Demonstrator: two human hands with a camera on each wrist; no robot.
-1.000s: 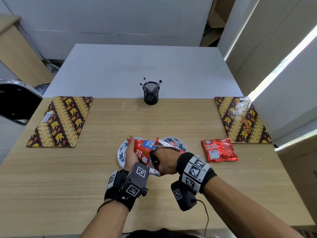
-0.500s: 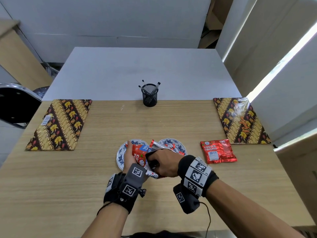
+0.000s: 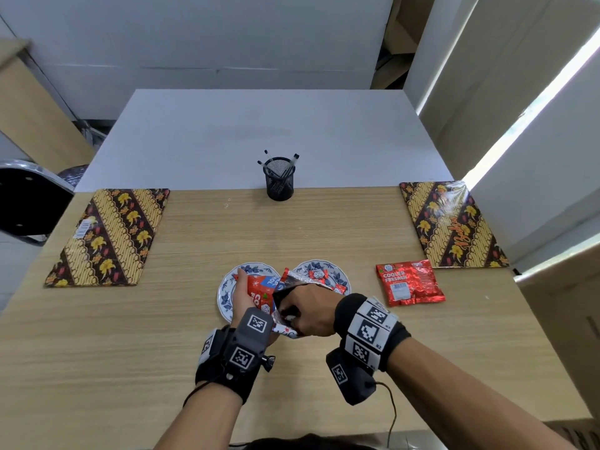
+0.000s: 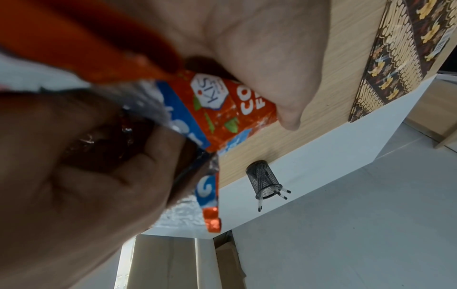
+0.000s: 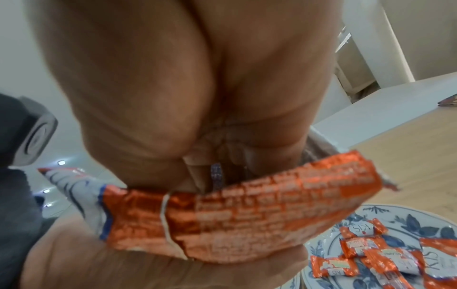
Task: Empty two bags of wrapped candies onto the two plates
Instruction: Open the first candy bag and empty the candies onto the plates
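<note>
At the bench's 9 o'clock edge lies a batik-patterned mat. Toward 6 o'clock, the person's left hand grasps the opened red candy bag, fingers curled round its printed face, above the left blue-and-white plate. The right hand reaches into the bag's torn foil mouth, its fingers hidden inside, so whether they are clenched on anything cannot be told. Just beside it, the right plate already carries several wrapped candies, seen clearly from the right wrist. At 12 o'clock, on the seam where the wood meets a white table, stands a black mesh pen cup. The second candy bag lies flat and sealed at 3 o'clock of the plates, near another batik mat by the bench's right edge.
</note>
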